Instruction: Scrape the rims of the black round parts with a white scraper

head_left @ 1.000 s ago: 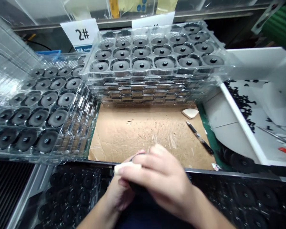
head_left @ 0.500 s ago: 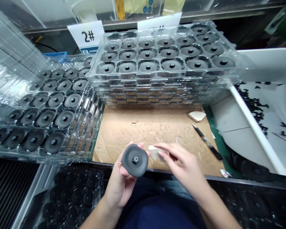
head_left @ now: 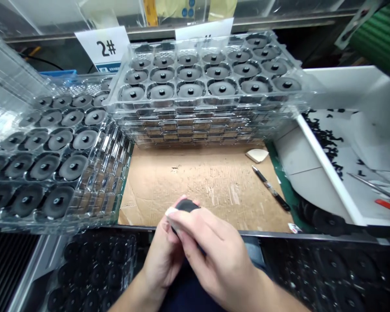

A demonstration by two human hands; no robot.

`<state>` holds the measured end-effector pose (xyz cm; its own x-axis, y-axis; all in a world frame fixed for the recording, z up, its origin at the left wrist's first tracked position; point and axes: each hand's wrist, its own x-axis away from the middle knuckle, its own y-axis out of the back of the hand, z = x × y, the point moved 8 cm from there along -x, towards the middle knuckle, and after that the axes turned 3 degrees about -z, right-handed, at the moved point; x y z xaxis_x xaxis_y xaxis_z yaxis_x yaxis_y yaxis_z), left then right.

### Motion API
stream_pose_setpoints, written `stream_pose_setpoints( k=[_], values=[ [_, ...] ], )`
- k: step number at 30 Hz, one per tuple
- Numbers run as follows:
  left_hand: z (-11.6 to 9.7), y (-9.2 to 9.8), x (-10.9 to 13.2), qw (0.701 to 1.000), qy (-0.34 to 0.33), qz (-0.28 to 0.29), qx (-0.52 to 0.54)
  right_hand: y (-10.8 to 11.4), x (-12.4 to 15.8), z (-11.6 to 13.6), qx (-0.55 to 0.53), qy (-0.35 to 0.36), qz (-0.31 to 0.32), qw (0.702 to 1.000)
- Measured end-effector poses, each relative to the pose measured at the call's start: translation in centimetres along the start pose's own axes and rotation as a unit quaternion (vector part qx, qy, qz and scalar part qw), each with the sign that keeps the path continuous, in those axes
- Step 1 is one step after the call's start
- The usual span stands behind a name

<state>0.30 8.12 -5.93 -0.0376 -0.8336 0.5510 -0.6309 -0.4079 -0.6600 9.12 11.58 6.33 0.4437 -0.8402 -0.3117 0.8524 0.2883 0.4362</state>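
A round black rubber-like disc is held low over the front edge of the cardboard. My left hand is closed round it from the left and below. Closed in a pinch, my right hand lies over the disc and hides most of it, including its middle stub. A white tip of the sponge wedge shows between my right fingers, against the disc's left edge. On the cardboard at the right lie a second whitish sponge wedge and a black pen.
Stacked clear trays of black discs stand at the back and at the left. A white bin with small black parts stands at the right. More disc trays sit low at the front left. A green ribbed hose-like thing is at the upper right.
My right hand has moved left with the sponge wedge, from beside the disc to over it. The view has shifted slightly to the right.
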Motion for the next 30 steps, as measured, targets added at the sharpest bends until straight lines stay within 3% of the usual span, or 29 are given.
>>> stream_pose_setpoints(
  k=[3, 4, 7, 8, 10, 13, 15, 17, 20, 22, 26, 30],
  values=[
    [-0.2, 0.5, -0.1, 1.0, -0.008, -0.02, -0.006, -2.4, -0.1, -0.8, -0.002, -0.056, 0.124, 0.991],
    [-0.2, 0.5, -0.2, 1.0, -0.007, -0.025, -0.005, -2.5, -0.3, -1.1, 0.004, -0.064, 0.118, 0.991],
    [0.1, 0.0, -0.1, 1.0, 0.022, -0.014, 0.0, -1.1, -0.8, -0.8, 0.016, -0.023, 0.008, 1.0],
    [0.1, -0.2, 0.0, 1.0, 0.03, -0.003, 0.003, -0.9, -0.7, -0.5, 0.005, -0.009, 0.0, 1.0],
    [-0.1, -0.6, 0.2, 0.999, 0.038, 0.024, 0.01, -1.0, -0.3, -0.5, -0.022, -0.015, 0.056, 0.998],
    [-0.1, -0.8, 0.4, 0.997, 0.058, 0.058, 0.011, -0.5, 0.9, -1.3, 0.008, -0.077, 0.13, 0.989],
    [0.1, -0.9, 0.3, 0.995, 0.072, 0.074, 0.017, 0.8, 1.0, -1.7, 0.078, -0.086, 0.104, 0.988],
    [0.1, -1.1, 0.2, 0.993, 0.078, 0.088, 0.033, 1.6, 0.7, -1.5, 0.141, -0.044, 0.055, 0.987],
    [-0.2, -1.1, 0.2, 0.992, 0.074, 0.092, 0.052, 1.8, 0.4, -2.2, 0.11, 0.006, 0.006, 0.994],
    [-0.4, -1.1, 0.3, 0.991, 0.077, 0.096, 0.056, 2.0, 0.8, -4.9, 0.039, -0.062, -0.022, 0.997],
    [-0.2, -0.9, 0.7, 0.986, 0.104, 0.111, 0.069, 1.7, 4.5, -11.5, -0.007, -0.259, -0.08, 0.963],
    [0.2, -0.7, 0.9, 0.985, 0.114, 0.107, 0.074, -0.6, 8.4, -13.7, -0.011, -0.297, -0.058, 0.953]
  ],
)
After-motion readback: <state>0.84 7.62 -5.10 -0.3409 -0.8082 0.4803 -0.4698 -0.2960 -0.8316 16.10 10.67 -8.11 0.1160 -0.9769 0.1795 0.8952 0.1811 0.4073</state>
